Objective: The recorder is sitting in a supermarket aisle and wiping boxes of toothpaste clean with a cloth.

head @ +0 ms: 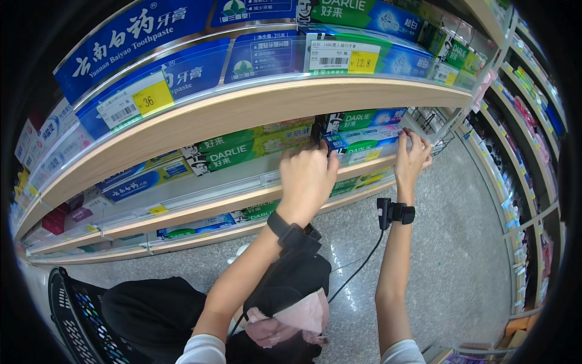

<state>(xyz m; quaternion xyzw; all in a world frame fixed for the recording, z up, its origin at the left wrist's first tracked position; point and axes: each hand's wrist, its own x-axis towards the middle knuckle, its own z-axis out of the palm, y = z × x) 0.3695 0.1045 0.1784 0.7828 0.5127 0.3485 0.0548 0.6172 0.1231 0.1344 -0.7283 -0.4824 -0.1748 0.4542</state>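
Observation:
On the middle shelf lies a blue, white and green Darlie toothpaste box [370,137], below another Darlie box [363,119]. My left hand [309,175] is curled at the front box's left end, thumb towards the viewer; its other fingertips are mostly hidden. At the right end, my right hand [413,152] has its fingers bent over the box's edge. Left of my left hand, green Darlie boxes [232,154] lie in a stack with a yellow-green side. A clear plastic shelf lip with a price tag [366,155] runs in front of the held box.
Overhanging the hands is a wooden shelf edge [273,98] carrying Yunnan Baiyao toothpaste boxes [136,41]. A black shopping basket [75,318] stands on the speckled floor [450,255] at lower left. Across the aisle are stocked shelves [523,150]. A cable [363,259] hangs from my right wrist device.

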